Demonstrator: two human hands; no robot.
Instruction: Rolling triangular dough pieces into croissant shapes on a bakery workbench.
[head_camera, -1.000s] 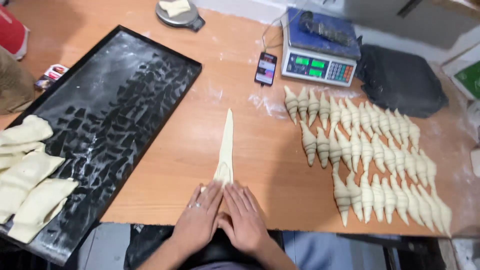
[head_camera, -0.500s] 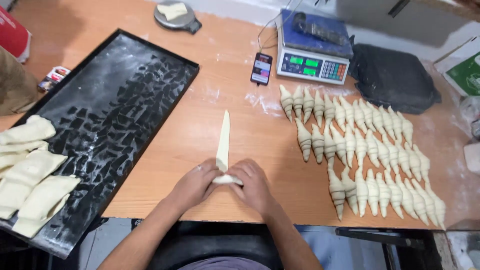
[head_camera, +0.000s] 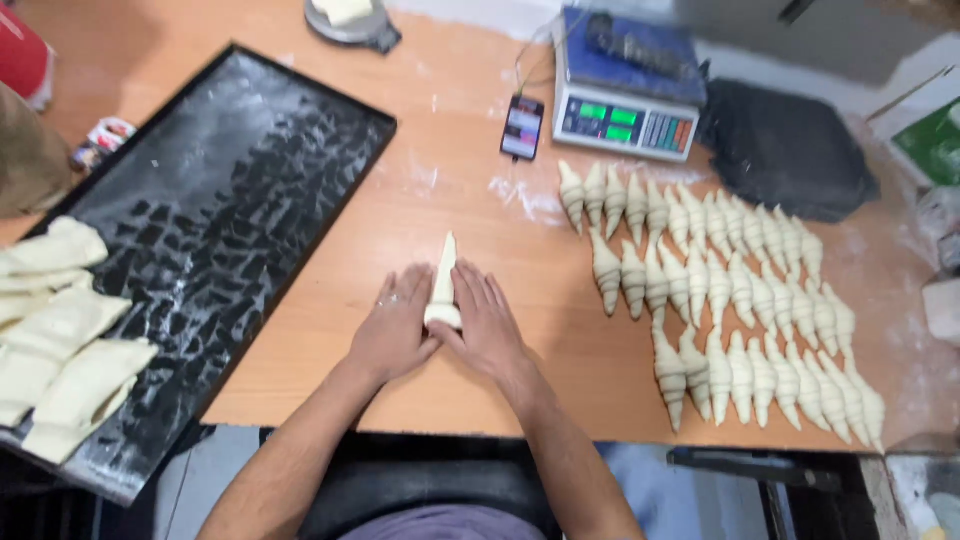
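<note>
Pale dough roll (head_camera: 443, 288) under flat, unclenched left hand (head_camera: 395, 328) and right hand (head_camera: 487, 325), mid-table (head_camera: 420, 390).

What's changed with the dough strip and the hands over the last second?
Both hands, left hand and right hand, have pushed forward over the dough strip, rolling its near end up; the flat tail ahead is shorter. The shaped rolls and black tray stayed put.

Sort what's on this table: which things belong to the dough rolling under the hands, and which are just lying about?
In use: left hand and right hand on the dough strip; rolled pieces; black tray; flat dough pieces.

Lying about: scale, phone, dark cloth, small dish.
</note>
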